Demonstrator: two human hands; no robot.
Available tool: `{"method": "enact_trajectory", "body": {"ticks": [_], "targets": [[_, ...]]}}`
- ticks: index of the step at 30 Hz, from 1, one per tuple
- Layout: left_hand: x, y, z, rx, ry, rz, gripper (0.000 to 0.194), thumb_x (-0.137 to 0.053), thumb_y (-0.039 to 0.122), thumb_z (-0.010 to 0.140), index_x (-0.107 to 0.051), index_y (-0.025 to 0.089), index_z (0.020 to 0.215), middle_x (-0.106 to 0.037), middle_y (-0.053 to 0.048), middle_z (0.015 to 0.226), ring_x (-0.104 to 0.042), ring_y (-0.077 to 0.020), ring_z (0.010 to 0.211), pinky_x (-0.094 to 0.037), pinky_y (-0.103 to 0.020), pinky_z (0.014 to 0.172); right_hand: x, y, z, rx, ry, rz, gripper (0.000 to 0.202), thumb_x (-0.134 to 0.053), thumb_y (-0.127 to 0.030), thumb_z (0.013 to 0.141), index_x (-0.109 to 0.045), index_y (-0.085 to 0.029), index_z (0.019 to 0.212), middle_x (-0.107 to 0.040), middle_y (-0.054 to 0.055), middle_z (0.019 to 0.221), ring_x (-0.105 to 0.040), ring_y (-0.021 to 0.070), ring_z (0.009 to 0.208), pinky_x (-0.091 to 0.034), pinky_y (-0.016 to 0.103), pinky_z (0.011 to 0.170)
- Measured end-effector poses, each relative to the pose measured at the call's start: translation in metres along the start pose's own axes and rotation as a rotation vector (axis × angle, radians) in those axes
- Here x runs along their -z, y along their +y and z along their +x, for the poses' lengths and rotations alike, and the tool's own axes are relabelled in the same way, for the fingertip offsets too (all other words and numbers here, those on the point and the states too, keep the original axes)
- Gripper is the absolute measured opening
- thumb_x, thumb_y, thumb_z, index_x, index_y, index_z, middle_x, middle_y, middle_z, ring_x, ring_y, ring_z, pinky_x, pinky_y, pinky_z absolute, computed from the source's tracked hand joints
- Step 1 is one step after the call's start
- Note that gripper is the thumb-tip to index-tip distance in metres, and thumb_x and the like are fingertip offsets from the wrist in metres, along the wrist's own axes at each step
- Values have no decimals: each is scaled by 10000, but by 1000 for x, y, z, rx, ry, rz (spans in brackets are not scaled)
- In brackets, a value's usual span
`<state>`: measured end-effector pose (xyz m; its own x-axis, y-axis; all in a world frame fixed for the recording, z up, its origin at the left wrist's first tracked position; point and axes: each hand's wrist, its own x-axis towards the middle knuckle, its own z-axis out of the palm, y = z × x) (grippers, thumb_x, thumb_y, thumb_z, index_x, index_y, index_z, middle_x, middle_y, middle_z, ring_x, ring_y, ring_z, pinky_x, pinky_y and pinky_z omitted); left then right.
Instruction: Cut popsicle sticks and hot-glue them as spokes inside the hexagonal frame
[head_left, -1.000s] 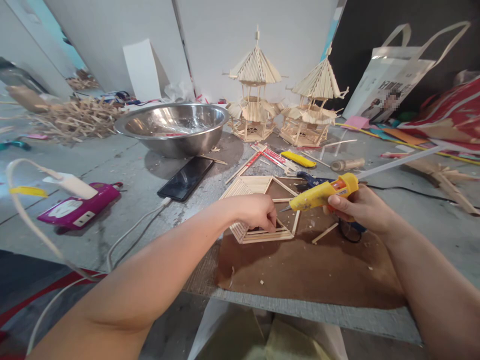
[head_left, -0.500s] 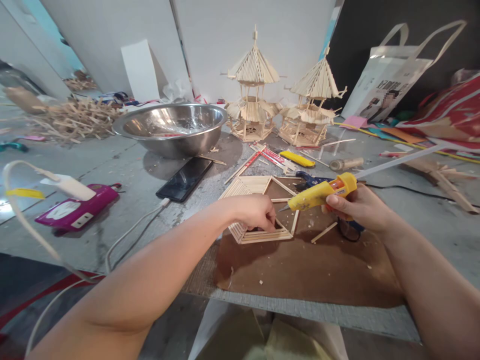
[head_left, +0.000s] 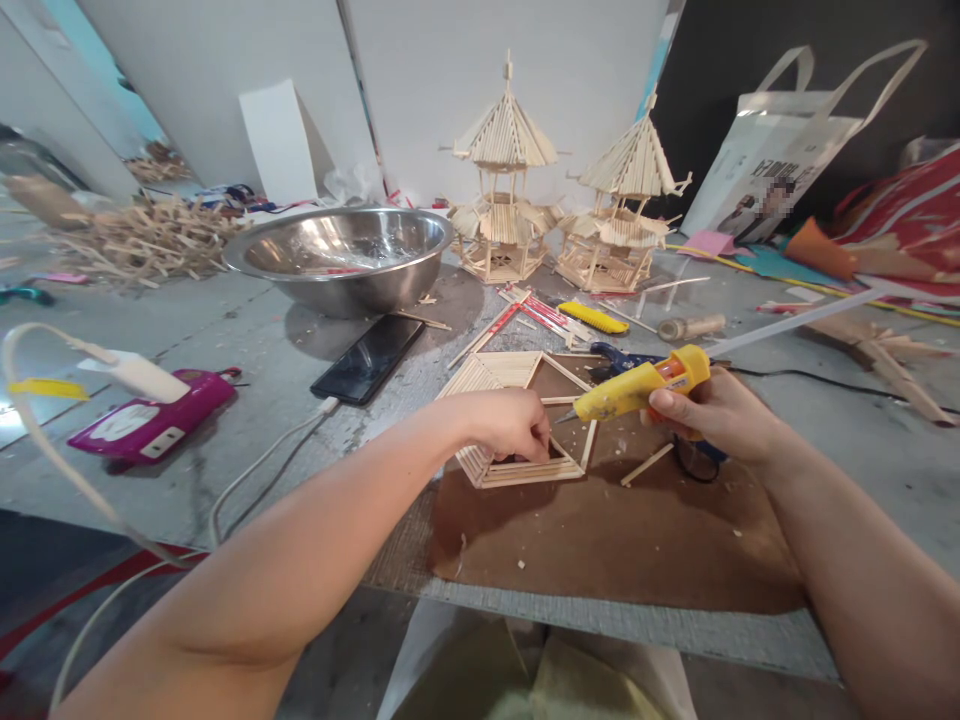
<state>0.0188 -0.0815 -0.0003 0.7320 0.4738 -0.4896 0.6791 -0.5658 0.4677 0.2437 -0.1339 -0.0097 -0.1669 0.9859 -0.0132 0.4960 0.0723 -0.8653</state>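
Observation:
A flat, many-sided frame of thin wooden sticks (head_left: 529, 476) lies on a brown board (head_left: 600, 560). Several sides are filled with rows of parallel sticks; the right side has only single outline sticks. My left hand (head_left: 517, 425) reaches into the frame with its fingers curled down, pinching at the innermost stick of the near row; the fingertips are partly hidden. In my right hand (head_left: 720, 410) is a yellow hot glue gun (head_left: 637, 385), gripped by its handle. Its nozzle points left, just above the frame and close to my left fingers. A long clear glue stick (head_left: 795, 320) sticks out of its back.
Behind stand two stick pagodas (head_left: 506, 210) (head_left: 622, 200) and a steel bowl (head_left: 341, 260). A phone (head_left: 369, 358) on a cable and a purple power strip (head_left: 154, 415) lie left. Blue pliers (head_left: 619, 357), a yellow cutter (head_left: 594, 318) and a loose stick (head_left: 647, 465) are near the frame.
Both hands, the glue gun and the frame hold almost the same place. The view has shifted very slightly, and an orange sheet at the right back now stands raised.

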Motion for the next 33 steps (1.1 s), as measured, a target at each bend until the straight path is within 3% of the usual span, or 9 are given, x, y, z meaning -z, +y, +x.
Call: {"method": "enact_trajectory", "body": {"ticks": [20, 26, 33], "targets": [[2, 2, -3, 14, -50, -34, 220, -495, 289, 645, -626, 155, 760, -492, 32, 451, -438, -75, 401, -339, -177, 418, 0, 7, 1, -17, 13, 41, 411, -529, -555, 611, -557, -145, 583, -417, -27, 434, -312, 50, 362, -201, 193, 326], [9, -2, -5, -81, -41, 65, 260, -508, 242, 649, -624, 174, 872, -633, -1, 758, -506, -74, 575, -368, -162, 542, 1, 8, 1, 1, -2, 37, 400, -521, -543, 628, -562, -148, 581, -383, -38, 409, -296, 49, 355, -190, 193, 326], [18, 3, -19, -87, -129, 209, 265, -484, 174, 663, -619, 174, 891, -634, -7, 845, -521, -87, 674, -359, -157, 575, 0, 8, 1, -17, 1, 45, 405, -527, -534, 629, -557, -132, 584, -395, -35, 427, -307, 44, 366, -195, 187, 335]]}}
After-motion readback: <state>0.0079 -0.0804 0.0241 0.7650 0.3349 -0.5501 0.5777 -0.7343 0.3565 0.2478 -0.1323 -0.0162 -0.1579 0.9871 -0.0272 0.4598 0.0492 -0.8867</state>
